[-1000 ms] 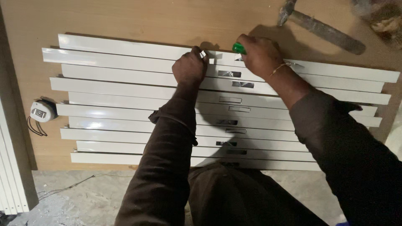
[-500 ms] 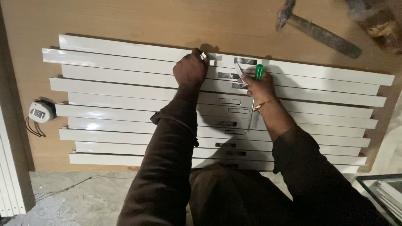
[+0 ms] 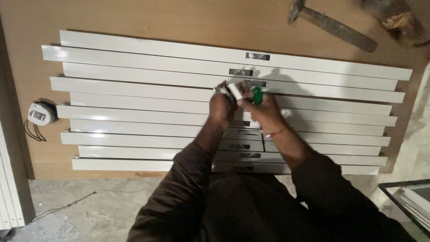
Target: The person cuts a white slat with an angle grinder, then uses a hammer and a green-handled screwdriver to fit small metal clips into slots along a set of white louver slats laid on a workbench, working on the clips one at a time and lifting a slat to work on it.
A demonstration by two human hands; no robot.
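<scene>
Head view: left hand fingers grip small white piece, right hand fingers closed on green-handled tool; best kept steady over white slotted strips.

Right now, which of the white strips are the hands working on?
The fourth strip from the top: both hands, left and right, meet over its cut slot; the other strips lie untouched.

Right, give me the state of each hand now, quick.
Left hand: closed on a small white rectangular piece, over the white metal strips.
Right hand: closed on a green-handled tool.
</scene>
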